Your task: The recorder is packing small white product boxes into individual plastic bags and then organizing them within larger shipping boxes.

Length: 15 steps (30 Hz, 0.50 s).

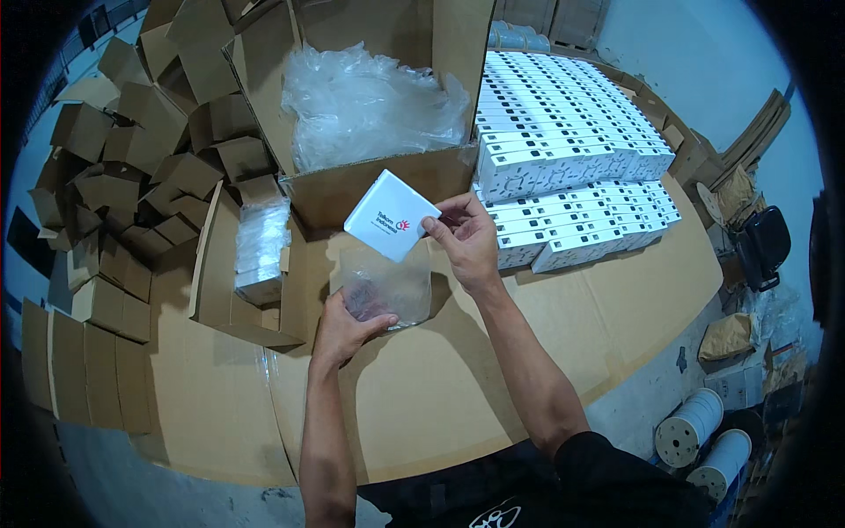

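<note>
My right hand (465,242) pinches a flat white square box (392,214) by its right corner, between thumb and fingers. Dark print and a small red mark show on the box's face. Below it, my left hand (348,327) grips a clear plastic bag (409,295) at its lower left side. The box is tilted, and its lowest corner overlaps the bag's upper edge; whether it is inside the bag I cannot tell. Left of my hands, a long open carton (207,273) holds a row of plastic-wrapped packs (262,242).
A large open carton (378,180) full of clear bags (370,106) stands behind my hands. Stacked white boxes (563,158) fill the table's (528,352) back right. Many open brown cartons (150,167) crowd the left. Cable spools (691,427) lie on the floor at right.
</note>
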{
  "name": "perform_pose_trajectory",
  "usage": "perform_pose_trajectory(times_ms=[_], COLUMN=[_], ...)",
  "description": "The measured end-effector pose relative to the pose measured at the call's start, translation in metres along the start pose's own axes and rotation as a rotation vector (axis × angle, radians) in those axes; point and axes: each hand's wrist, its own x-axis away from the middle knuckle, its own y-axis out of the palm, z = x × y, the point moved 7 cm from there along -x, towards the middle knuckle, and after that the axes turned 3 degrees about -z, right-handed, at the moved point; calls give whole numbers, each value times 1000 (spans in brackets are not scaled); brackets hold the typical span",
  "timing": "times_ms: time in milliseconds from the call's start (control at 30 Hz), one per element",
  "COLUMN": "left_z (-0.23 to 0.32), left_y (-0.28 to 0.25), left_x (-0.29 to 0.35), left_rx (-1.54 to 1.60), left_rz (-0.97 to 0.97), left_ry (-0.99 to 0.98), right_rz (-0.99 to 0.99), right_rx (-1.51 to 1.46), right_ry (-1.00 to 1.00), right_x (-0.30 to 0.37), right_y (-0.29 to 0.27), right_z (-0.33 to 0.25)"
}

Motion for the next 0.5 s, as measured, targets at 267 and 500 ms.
perform_pose_trajectory(times_ms=[267,500], left_z=[-3,-2], left_y=[-7,-6], left_x=[-2,-1], left_rx=[-59,-62], left_rz=[41,39], left_ry=[44,30], right_rz=[-29,-95], right_rx=[35,75], right_ry=[17,39], right_x=[1,2], right_y=[-2,3], right_z=[-1,4])
